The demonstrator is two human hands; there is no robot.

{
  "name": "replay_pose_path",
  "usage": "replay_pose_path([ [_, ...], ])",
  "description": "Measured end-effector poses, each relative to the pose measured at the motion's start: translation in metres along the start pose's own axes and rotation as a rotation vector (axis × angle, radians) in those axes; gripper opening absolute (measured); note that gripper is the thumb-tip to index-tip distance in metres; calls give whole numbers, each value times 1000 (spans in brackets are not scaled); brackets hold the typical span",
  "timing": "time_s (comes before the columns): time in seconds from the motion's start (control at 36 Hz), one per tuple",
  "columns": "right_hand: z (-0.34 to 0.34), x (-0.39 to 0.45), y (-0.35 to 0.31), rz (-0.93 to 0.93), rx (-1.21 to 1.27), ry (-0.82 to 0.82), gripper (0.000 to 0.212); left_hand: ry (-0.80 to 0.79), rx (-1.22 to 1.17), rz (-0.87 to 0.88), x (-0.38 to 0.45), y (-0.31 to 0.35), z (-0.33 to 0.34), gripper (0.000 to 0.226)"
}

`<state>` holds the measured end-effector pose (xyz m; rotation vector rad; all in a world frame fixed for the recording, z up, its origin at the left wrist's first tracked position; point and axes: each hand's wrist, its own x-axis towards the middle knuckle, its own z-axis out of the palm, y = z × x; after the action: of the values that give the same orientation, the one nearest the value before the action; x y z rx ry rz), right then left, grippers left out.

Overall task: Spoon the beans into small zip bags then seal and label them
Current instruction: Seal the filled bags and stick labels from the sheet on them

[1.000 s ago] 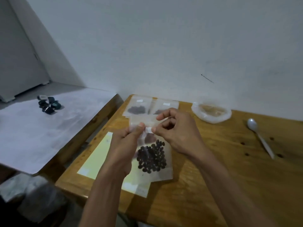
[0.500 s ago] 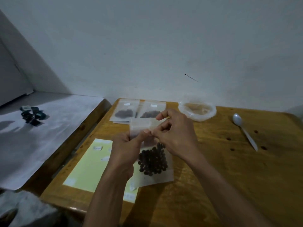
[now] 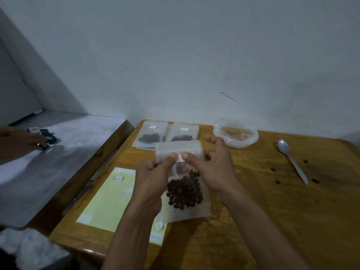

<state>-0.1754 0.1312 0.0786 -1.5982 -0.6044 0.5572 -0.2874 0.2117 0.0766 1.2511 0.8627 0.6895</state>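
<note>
Dark brown round beans (image 3: 185, 191) in clear plastic zip bag (image 3: 191, 210), pale yellow paper label sheet (image 3: 109, 201), white plastic spoon (image 3: 292, 160), orange-brown wooden table (image 3: 272, 211)

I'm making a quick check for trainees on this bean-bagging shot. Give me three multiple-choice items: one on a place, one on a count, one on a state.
1. Where does the spoon lie?
A. on the wooden table, right of both hands
B. inside the plastic bowl
C. on the yellow label sheet

2. How many labelled bean bags lie flat by the wall?
A. none
B. two
C. five

3. What are the hands doing with the zip bag of beans?
A. resting flat on it
B. both pinch its top edge
C. only one touches it

Answers:
1 A: the spoon rests on bare wood, apart from the plastic bowl.
2 B: the left bag and right bag sit side by side, each with a white label.
3 B: the left hand and right hand meet thumb to thumb at the bag's top.
</note>
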Motion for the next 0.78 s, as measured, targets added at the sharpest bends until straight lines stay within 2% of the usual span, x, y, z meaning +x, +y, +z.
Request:
replay_pose_path([
  [0.06, 1, 0, 0, 33, 159, -24, 68, -6, -12, 12, -1, 0, 2, 13],
  [0.14, 4, 1, 0, -3, 198, 17, 67, -19, 25, 47, 0, -1, 3, 15],
  [0.22, 7, 3, 3, -32, 157, 47, 68, -18, 69, 82, 3, -4, 1, 25],
  [0.36, 11, 4, 12, -122, -13, 47, 56, 7, 74, 74, 12, -4, -4, 24],
  [0.47, 10, 0, 16, -196, -139, 13, 66, 69, 22, 36, 23, -2, -9, 14],
  [0.56, 13, 3, 20, -237, -189, 8, 49, 72, -24, 2, 35, 3, -11, 12],
  [0.64, 18, 15, 21, -201, -154, 40, 31, 64, -21, 30, 47, 9, -12, 28],
  [0.72, 24, 33, 17, -148, -57, 111, 30, 82, 135, 117, 61, 14, -16, 54],
  [0.78, 28, 48, 12, -120, -38, 156, 31, 57, 275, 156, 71, 16, -19, 63],
])
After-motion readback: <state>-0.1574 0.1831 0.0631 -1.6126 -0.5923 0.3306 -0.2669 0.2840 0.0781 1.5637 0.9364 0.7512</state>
